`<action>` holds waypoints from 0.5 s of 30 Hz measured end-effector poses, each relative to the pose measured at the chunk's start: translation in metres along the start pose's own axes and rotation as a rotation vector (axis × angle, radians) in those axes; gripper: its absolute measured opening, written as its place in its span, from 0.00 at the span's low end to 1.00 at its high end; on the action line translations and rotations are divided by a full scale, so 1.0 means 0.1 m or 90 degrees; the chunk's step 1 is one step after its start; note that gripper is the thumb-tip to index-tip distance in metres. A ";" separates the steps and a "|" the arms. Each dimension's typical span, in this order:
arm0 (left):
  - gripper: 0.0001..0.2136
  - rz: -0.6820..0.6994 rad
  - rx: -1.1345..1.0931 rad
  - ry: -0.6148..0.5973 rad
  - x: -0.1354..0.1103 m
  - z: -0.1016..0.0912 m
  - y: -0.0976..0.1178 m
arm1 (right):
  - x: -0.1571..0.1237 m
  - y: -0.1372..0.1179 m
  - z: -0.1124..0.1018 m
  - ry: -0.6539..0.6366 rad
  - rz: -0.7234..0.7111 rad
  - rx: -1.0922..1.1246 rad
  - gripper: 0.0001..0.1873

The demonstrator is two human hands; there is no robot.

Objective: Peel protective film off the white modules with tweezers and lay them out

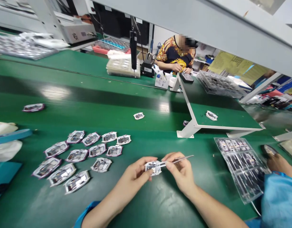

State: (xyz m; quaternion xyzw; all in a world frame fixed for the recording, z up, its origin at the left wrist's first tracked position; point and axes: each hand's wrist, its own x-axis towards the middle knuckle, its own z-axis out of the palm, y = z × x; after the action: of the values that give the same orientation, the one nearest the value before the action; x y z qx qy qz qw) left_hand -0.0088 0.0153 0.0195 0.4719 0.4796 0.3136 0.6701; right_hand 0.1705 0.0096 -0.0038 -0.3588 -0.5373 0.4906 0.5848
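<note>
My left hand [139, 172] pinches a small white electronic casing [153, 167] with parts inside, held above the green bench. Between the thumb and fingers of my right hand [180, 172] is a pair of metal tweezers [181, 159]. Their tips reach into the casing from the right; whether they grip a part there is too small to tell. To the left of my hands lie several similar casings [76, 155], some with purple edges, their inner parts facing up.
A white metal stand [192, 123] rises beyond my right hand, a casing [211, 115] behind its front bar. At right lies a clear tray [243, 167] of small parts, beside a neighbour's hand [279, 163]. An electric screwdriver [133, 47] hangs ahead; a person [176, 53] works across the bench.
</note>
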 end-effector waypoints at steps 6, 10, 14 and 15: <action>0.21 -0.036 -0.023 -0.026 0.00 0.01 -0.05 | -0.02 -0.01 -0.01 -0.073 -0.191 -0.167 0.09; 0.23 -0.042 -0.027 -0.030 0.00 0.02 -0.08 | -0.01 0.01 -0.01 -0.065 -0.222 -0.166 0.07; 0.23 -0.048 -0.034 -0.028 0.01 0.03 -0.06 | 0.00 0.01 0.00 -0.059 -0.217 -0.176 0.06; 0.23 -0.048 -0.039 -0.024 0.01 0.03 -0.06 | 0.00 0.01 0.00 -0.057 -0.215 -0.178 0.05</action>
State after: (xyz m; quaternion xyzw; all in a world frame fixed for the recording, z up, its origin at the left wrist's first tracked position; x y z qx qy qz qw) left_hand -0.0055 0.0125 0.0140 0.4384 0.4742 0.2941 0.7046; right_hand 0.1699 0.0101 -0.0045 -0.3194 -0.6780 0.3217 0.5786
